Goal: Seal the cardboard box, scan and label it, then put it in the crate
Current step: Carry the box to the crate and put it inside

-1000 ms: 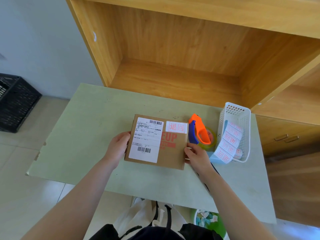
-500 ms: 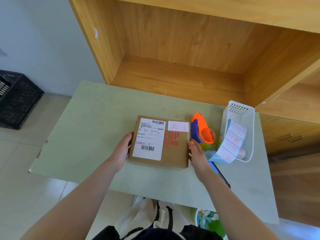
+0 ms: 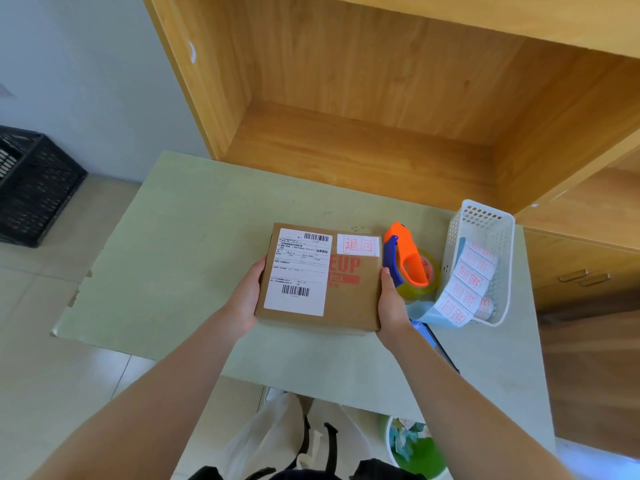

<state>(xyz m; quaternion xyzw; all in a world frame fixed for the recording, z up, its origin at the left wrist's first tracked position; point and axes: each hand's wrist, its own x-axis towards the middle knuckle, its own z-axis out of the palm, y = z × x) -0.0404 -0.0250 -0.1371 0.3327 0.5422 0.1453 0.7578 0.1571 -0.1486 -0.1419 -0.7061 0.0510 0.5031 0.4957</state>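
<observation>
The brown cardboard box (image 3: 346,299) is closed, with a white shipping label on its top and a small red-printed sticker at its far right corner. It is low over the pale green table (image 3: 173,254); whether it touches the table cannot be told. My left hand (image 3: 246,299) grips its left side and my right hand (image 3: 391,303) grips its right side. The black plastic crate (image 3: 34,188) stands on the floor at the far left.
An orange and blue tape dispenser (image 3: 405,258) lies just right of the box. Beyond it a white basket (image 3: 485,223) holds a roll of red-printed labels (image 3: 464,285). A dark handheld device (image 3: 436,344) lies under my right wrist. A green bin (image 3: 415,448) stands below the table. A wooden shelf rises behind.
The box has turned from a slight tilt to square with me. My right hand has slid from its near right corner up along the right side.
</observation>
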